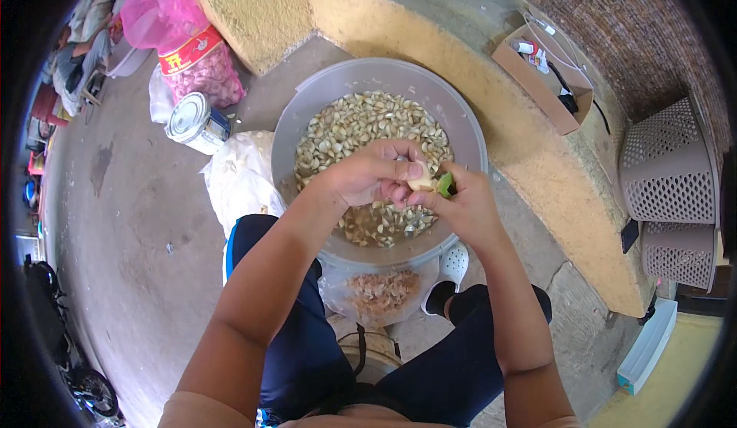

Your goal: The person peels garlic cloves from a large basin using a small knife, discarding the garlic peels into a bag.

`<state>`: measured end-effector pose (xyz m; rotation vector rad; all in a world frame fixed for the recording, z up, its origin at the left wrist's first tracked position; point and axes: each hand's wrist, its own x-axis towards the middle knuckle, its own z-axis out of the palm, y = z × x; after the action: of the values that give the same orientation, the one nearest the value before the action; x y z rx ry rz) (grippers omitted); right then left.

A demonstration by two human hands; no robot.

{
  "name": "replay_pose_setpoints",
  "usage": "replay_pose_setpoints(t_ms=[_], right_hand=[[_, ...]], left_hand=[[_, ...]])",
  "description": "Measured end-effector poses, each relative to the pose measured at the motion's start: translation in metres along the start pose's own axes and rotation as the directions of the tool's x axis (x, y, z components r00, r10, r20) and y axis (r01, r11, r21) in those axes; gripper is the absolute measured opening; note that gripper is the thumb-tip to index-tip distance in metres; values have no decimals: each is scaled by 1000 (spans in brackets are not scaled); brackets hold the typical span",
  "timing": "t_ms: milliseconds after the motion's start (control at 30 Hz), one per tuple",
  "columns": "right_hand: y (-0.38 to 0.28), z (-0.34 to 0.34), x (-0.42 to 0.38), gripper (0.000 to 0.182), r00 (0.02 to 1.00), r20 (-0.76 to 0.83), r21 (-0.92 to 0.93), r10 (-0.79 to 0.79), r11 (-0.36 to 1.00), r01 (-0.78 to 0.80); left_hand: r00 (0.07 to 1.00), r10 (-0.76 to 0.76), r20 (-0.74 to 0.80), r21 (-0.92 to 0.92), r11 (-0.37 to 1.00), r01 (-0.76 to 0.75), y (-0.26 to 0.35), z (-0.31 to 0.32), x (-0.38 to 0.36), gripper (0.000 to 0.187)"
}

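Note:
Over a large grey plastic tub [470, 132], my two hands meet. Pale garlic cloves [368, 121] lie in brownish water inside it. My left hand [376, 175] is closed, pinching a whitish garlic clove [420, 179] between thumb and fingers. Wrapped in the fingers of my right hand [470, 204] is a small bright green tool [444, 185], right beside the clove; its working end is hidden, so its kind cannot be made out. Below the tub's near rim, a clear plastic bag [334, 291] holds brownish peelings [384, 291].
A pink mesh sack [207, 79] of garlic, a metal can [197, 121] and a white bag [239, 178] stand left of the tub. A low yellow wall [476, 105] curves along the right, with a cardboard box [541, 82] and perforated baskets [668, 167] beyond.

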<state>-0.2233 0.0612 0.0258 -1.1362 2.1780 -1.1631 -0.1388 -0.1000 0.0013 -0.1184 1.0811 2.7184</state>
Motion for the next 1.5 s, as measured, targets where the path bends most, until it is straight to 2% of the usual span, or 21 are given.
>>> replay_pose_setpoints(t_ms=[67, 167, 267, 367, 567, 667, 867, 967, 1067, 1167, 1267, 1367, 1500], right_hand=[[0, 0, 0, 35, 1000, -6, -61, 8, 998, -9], [-6, 0, 0, 36, 1000, -7, -37, 13, 999, -13], [-3, 1, 0, 46, 1000, -16, -70, -24, 997, 23], [-2, 1, 0, 46, 999, -2, -88, -35, 996, 34], [1, 8, 2, 45, 996, -94, -81, -6, 997, -2], [3, 12, 3, 45, 978, -196, -110, -67, 993, 46], [2, 10, 3, 41, 975, -164, -195, -151, 974, 118], [11, 12, 4, 38, 939, -233, -242, -254, 950, 197], [14, 11, 6, 36, 931, -233, -305, -280, 930, 203], [10, 12, 4, 36, 921, -238, -331, -308, 917, 221], [13, 12, 5, 36, 921, -220, -374, -321, 900, 225], [10, 8, 4, 37, 954, -217, -310, -207, 941, 134], [6, -10, 3, 38, 982, -154, -286, -110, 956, 62]], left_hand=[[1000, 20, -16, -17, 1000, -20, -1, -1, 1, 21], [1000, -8, 7, -2, 1000, 8, 1, -3, -1, 17], [998, -67, -15, 32, 997, 68, 3, -4, -1, 21], [997, -70, -20, 54, 996, 71, -1, -9, 2, 21], [1000, 21, -19, -68, 997, -22, -7, -9, 6, 20], [994, 58, -95, -97, 993, -67, -9, -8, 8, 19], [992, 76, -100, -20, 997, -78, -10, -6, 8, 17], [988, 90, -125, -98, 990, -102, -14, 1, 10, 16], [983, 59, -175, -184, 979, -92, -17, 6, 11, 17], [981, 94, -170, -187, 974, -126, -23, 5, 12, 18], [959, 83, -271, -171, 976, -133, -23, 9, 12, 20], [972, 90, -217, -190, 973, -133, -20, 10, 14, 23], [992, 20, -125, 5, 1000, -20, -10, 6, 9, 28]])
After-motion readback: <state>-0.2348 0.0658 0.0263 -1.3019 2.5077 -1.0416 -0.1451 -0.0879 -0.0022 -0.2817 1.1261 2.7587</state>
